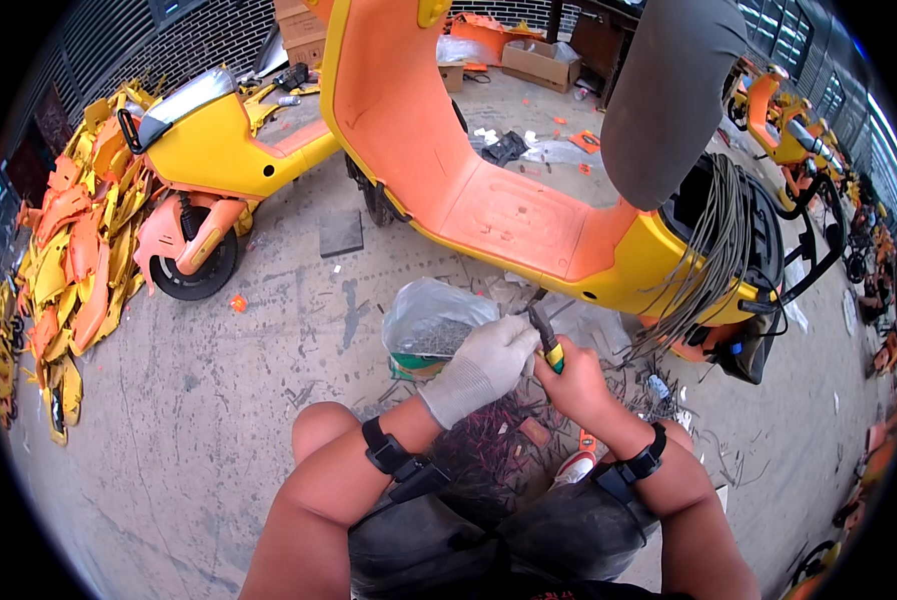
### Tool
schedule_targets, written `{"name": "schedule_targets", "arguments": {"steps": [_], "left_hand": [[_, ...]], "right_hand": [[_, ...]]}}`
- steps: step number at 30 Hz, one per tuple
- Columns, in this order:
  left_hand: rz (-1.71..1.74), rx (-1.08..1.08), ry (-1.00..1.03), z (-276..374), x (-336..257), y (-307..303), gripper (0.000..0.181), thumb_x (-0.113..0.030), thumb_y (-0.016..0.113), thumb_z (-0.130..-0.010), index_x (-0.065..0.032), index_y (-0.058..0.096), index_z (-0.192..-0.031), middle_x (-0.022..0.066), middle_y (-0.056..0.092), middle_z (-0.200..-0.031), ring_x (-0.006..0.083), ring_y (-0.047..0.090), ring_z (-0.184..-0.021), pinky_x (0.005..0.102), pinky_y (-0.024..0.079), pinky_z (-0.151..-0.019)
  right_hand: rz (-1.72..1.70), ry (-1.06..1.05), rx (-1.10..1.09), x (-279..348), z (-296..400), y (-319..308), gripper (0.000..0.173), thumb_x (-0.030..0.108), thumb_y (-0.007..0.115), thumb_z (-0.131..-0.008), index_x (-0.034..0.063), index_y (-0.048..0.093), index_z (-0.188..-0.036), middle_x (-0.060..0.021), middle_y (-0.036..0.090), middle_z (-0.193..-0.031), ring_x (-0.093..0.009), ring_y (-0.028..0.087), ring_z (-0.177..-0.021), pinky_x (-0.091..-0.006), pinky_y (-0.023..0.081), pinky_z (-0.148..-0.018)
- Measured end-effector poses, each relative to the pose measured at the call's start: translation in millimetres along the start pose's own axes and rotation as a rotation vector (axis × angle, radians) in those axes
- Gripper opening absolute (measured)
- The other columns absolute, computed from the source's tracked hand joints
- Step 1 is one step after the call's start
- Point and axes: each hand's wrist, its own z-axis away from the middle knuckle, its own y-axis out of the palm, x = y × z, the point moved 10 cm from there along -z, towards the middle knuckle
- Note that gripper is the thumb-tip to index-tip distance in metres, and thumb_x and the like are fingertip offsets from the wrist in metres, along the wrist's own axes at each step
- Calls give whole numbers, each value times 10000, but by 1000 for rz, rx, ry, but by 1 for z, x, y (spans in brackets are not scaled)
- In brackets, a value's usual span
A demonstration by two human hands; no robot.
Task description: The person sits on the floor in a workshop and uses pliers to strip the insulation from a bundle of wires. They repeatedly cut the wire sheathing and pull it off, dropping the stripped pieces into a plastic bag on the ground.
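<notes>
My right hand (pixel 579 382) is bare and grips pliers (pixel 544 337) with yellow and green handles, jaws pointing up and away from me. My left hand (pixel 489 360) wears a light grey knit glove. Its curled fingertips meet close beside the pliers; whatever they may pinch is too small or hidden to tell. Just beyond the glove, a clear plastic bag (pixel 437 304) lines a green container (pixel 418 364) holding many small grey pieces (pixel 441 337). Below my hands, dark and reddish cable scraps (pixel 493 442) lie heaped on the floor between my legs.
A yellow and orange scooter body (pixel 516 217) stands right ahead, a bundle of grey cables (pixel 718 225) draped over its rear. Another scooter part with a wheel (pixel 193 247) stands at left, before a pile of body panels (pixel 80 247). Cardboard boxes (pixel 542 66) sit at the back.
</notes>
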Motion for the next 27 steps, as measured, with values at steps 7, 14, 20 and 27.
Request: {"name": "schedule_targets", "arguments": {"steps": [7,14,20,27], "left_hand": [[226,-15,-68,-4,11,6,277,-232,482,-1058,-5,612,-965,28,598,-698,96,532,-511,251,415,-469],[589,4,-132,-8,11,5,253,-235,484,-1065,-12,600,-1031,23,570,-716,103,500,-510,242,364,-444],[620,61,-150,-8,17,10,246,-216,460,-1074,-2,581,-1088,24,558,-733,117,489,-513,245,355,-443],[538,85,-187,-4,16,19,257,-213,464,-1073,7,591,-1114,16,561,-736,96,471,-510,240,373,-456]], "right_hand": [[-199,-45,52,-21,3,18,369,198,699,-941,26,572,-1242,-205,697,-859,-361,701,-732,-437,544,-659],[-555,87,117,-12,-3,18,339,125,608,-1020,44,507,-1333,-60,684,-1064,-143,656,-919,-319,525,-814],[-942,183,59,-28,-12,9,327,110,601,-1021,25,466,-1307,-107,650,-1132,-164,654,-1030,-313,521,-896],[-1085,246,11,-42,-12,3,249,142,642,-1005,36,504,-1183,-37,596,-924,-144,625,-833,-327,553,-809]]}}
